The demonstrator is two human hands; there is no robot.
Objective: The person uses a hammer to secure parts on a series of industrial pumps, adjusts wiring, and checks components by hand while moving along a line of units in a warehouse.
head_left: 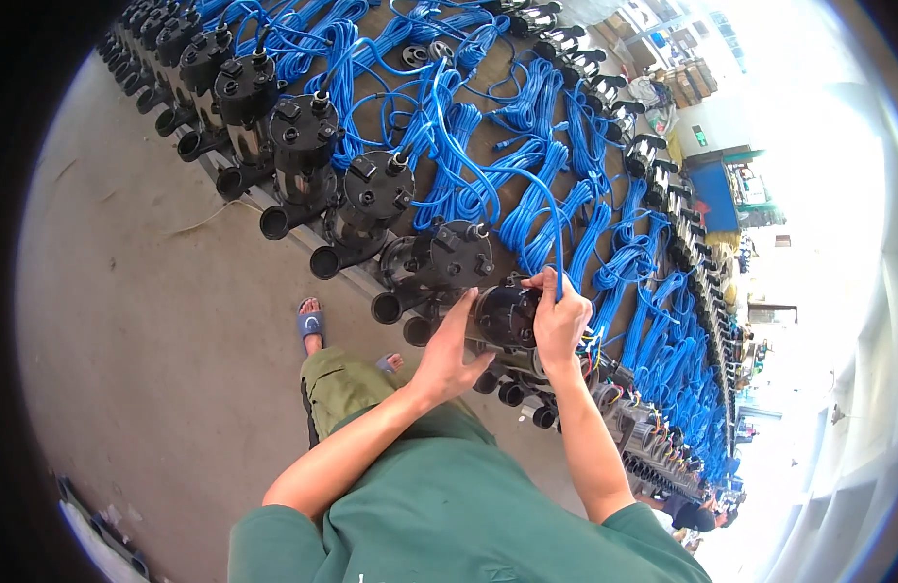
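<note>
Where the table-edge row of pumps (379, 185) runs past me, my right hand (562, 325) clenches the blue cable (558, 228) by the black pump (505, 318), my left hand (447, 355) spreads open beside that pump, and the green wall sign (699, 135) is too small to read.

Farther black pumps (306, 131) standing in a row, beyond and left of the right grip (562, 316); bundled blue cables (531, 102), beyond it; cardboard boxes (690, 83) and a blue panel (713, 194), well apart, beyond and right; bare floor (177, 321), left.
</note>
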